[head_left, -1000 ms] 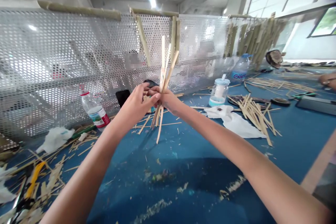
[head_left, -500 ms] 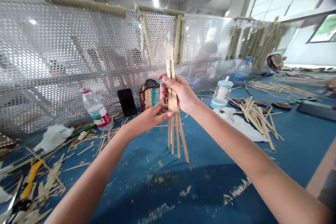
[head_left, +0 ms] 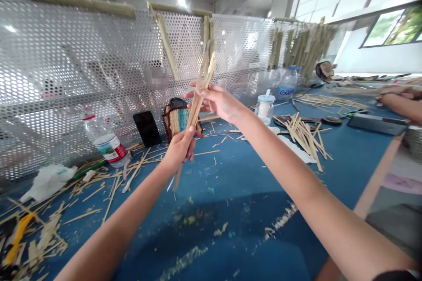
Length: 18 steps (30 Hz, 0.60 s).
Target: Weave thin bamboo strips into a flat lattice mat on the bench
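Both hands are on one small bundle of pale bamboo strips (head_left: 197,104), held tilted above the blue table. My left hand (head_left: 182,145) is closed round the lower part, its thumb lying along the strips; their bottom ends poke out beneath it. Higher up, my right hand (head_left: 216,100) pinches the bundle between thumb and fingers, with some of the other fingers stretched out behind. The upper ends fan slightly apart. Behind the hands stands a woven basket (head_left: 183,118) with cream, turquoise and brown bands, partly hidden.
A phone (head_left: 147,128) leans against the perforated metal screen (head_left: 108,70), near a bottle with a red cap (head_left: 108,142). Bamboo scraps and a yellow-handled tool (head_left: 18,239) lie left. Rightward are a lidded cup (head_left: 264,107), a strip pile (head_left: 301,136) and another person's arm (head_left: 400,103).
The bundle has gone from nearly upright to tilted, its top leaning right. My left hand has closed round its lower part. The view has turned right, bringing another person's arm further in.
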Motion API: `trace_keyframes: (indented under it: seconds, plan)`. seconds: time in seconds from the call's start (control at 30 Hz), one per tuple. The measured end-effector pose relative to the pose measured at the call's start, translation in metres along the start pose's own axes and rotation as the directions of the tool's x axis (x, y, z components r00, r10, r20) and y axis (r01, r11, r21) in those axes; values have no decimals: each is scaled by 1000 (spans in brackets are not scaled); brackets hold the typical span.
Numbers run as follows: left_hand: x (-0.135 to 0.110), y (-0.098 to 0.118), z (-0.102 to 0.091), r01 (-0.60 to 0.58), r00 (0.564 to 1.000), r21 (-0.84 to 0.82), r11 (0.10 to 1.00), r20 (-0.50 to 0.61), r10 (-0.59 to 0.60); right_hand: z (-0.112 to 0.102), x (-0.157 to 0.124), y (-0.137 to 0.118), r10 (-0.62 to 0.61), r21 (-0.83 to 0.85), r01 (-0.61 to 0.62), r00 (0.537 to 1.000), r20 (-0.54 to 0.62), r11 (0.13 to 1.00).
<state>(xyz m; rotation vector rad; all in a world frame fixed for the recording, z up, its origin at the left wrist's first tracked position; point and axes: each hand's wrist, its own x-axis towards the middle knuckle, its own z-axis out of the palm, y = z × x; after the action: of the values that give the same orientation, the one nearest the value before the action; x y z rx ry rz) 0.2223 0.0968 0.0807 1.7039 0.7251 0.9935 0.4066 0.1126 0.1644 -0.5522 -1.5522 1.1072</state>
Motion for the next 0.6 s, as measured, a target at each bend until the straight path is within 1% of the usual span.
trace_keyframes:
  seconds: [0.07, 0.17, 0.23, 0.37, 0.4, 0.47, 0.6]
  plan:
    - [0, 7, -6, -10, 999, -16, 1000, -31, 9, -17, 1, -2, 26, -18, -26, 999, 29, 1000]
    - [-1, 15, -10, 19, 1000, 46, 999, 7, -19, -30, 1, -2, 42, -24, -40, 996, 81, 999]
    - [-2, 16, -11, 63, 996, 106, 992, 54, -69, -33, 1, 0, 49, -26, -47, 994, 101, 999]
    - [-1, 13, -14, 131, 977, 185, 974, 141, -158, -31, 3, 7, 111, -59, -104, 986, 127, 993]
    - [0, 12, -15, 138, 975, 183, 973, 147, -166, -30, 3, 7, 122, -67, -114, 985, 119, 991]
    - [2, 11, -18, 143, 979, 171, 975, 121, -165, -31, 3, 7, 122, -78, -116, 990, 76, 990]
    - [8, 2, -24, 137, 990, 206, 969, 14, -143, -40, 3, 2, 100, -123, -103, 994, -30, 987]
